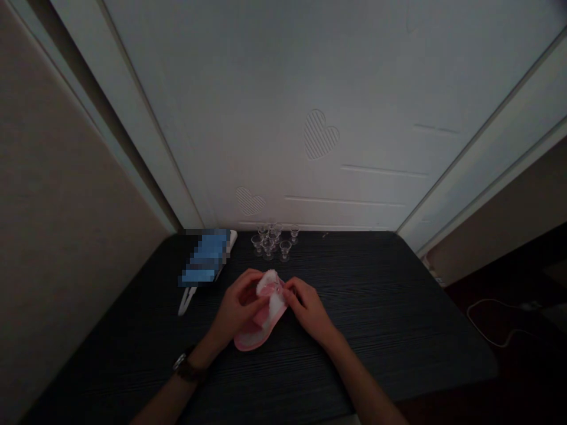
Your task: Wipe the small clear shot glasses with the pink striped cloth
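The left hand (243, 301) is gripping a pink slipper with fluffy white lining (263, 319) by its left side, thumb on top, while the right hand (308, 304) is pinching its upper right edge with bent fingertips. The slipper is slanting between both hands, its rounded lower end pointing toward the wearer; whether that end is touching the tabletop is hard to tell. A dark-strapped wristwatch (190, 366) is circling the left wrist.

To the right of the right hand, the black wood-grained tabletop (376, 289) is stretching widely to its right edge, and its near edge is running beneath the right forearm. Just beyond the hands, small clear stemmed cups (284, 251) are standing upright in a cluster, narrowing the room ahead. Left of them, beyond the left hand, a flat device with a blue screen (206, 260) is lying near a white strap (186, 301); pixelation is hiding any writing on it. Farther out, a white panel (354, 88) embossed with striped hearts (319, 136) is rising along the tabletop's back edge.
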The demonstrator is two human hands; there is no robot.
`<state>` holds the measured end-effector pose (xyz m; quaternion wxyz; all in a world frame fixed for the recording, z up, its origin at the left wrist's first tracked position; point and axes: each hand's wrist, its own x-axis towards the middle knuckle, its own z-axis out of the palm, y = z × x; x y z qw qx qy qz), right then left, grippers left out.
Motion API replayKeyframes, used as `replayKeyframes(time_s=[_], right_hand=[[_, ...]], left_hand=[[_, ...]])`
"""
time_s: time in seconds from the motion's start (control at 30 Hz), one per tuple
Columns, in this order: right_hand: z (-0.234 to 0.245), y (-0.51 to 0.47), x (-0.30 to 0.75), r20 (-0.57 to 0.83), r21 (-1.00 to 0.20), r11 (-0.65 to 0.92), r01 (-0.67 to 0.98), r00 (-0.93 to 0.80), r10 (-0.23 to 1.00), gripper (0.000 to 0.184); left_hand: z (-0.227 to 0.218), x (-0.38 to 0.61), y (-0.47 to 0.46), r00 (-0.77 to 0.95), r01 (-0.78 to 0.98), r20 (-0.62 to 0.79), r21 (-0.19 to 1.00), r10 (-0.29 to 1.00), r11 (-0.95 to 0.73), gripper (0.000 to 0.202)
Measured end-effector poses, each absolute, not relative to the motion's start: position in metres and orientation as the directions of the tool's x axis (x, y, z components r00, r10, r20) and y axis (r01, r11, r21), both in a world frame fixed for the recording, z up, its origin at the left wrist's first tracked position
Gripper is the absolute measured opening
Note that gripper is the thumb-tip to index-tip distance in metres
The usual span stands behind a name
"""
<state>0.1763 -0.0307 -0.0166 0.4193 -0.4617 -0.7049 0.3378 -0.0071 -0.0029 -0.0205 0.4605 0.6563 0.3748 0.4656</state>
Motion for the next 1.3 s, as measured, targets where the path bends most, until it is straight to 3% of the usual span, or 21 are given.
replayKeyframes(time_s=[0.17, 0.37, 0.6, 0.7, 0.83, 0.93, 1.07, 1.17, 1.3], right_hand=[[-0.014, -0.033, 0.175, 0.378, -0.796, 0.417, 0.439, -0.177, 0.909, 0.011], [-0.014, -0.034, 0.176, 0.384, -0.777, 0.416, 0.472, -0.168, 0.908, 0.010], [-0.015, -0.034, 0.175, 0.372, -0.781, 0.419, 0.464, -0.193, 0.908, 0.010], [-0.018, -0.032, 0.175, 0.341, -0.836, 0.376, 0.400, -0.160, 0.927, 0.012], [-0.022, -0.026, 0.176, 0.239, -0.957, 0.254, 0.144, -0.111, 0.965, 0.017], [-0.023, -0.023, 0.177, 0.182, -0.983, 0.181, -0.015, -0.127, 0.975, 0.019], [-0.024, -0.021, 0.179, 0.206, -0.972, 0.194, -0.131, -0.084, 0.975, 0.017], [-0.024, -0.020, 0.181, 0.209, -0.966, 0.200, -0.166, -0.036, 0.977, 0.017], [-0.018, -0.023, 0.183, 0.261, -0.965, 0.261, -0.031, 0.015, 0.965, 0.016]], left_hand=[[-0.024, -0.005, -0.001, 0.253, 0.140, 0.257, 0.944, 0.933, -0.298, 0.008], [-0.028, -0.006, -0.002, 0.188, 0.163, 0.294, 0.932, 0.937, -0.325, 0.042], [-0.013, -0.006, -0.005, 0.356, 0.475, 0.494, 0.635, 0.793, -0.609, 0.045], [-0.015, -0.007, -0.002, 0.340, 0.493, 0.469, 0.649, 0.815, -0.579, 0.030], [-0.021, -0.010, 0.001, 0.254, 0.552, 0.391, 0.693, 0.885, -0.464, 0.015], [-0.023, -0.010, 0.001, 0.236, 0.609, 0.348, 0.675, 0.907, -0.417, 0.016], [-0.024, -0.006, -0.003, 0.273, 0.651, 0.285, 0.649, 0.919, -0.394, 0.026], [-0.021, -0.005, -0.005, 0.364, 0.634, 0.229, 0.650, 0.903, -0.420, 0.039], [-0.020, -0.008, -0.004, 0.400, 0.598, 0.246, 0.660, 0.883, -0.455, 0.033]])
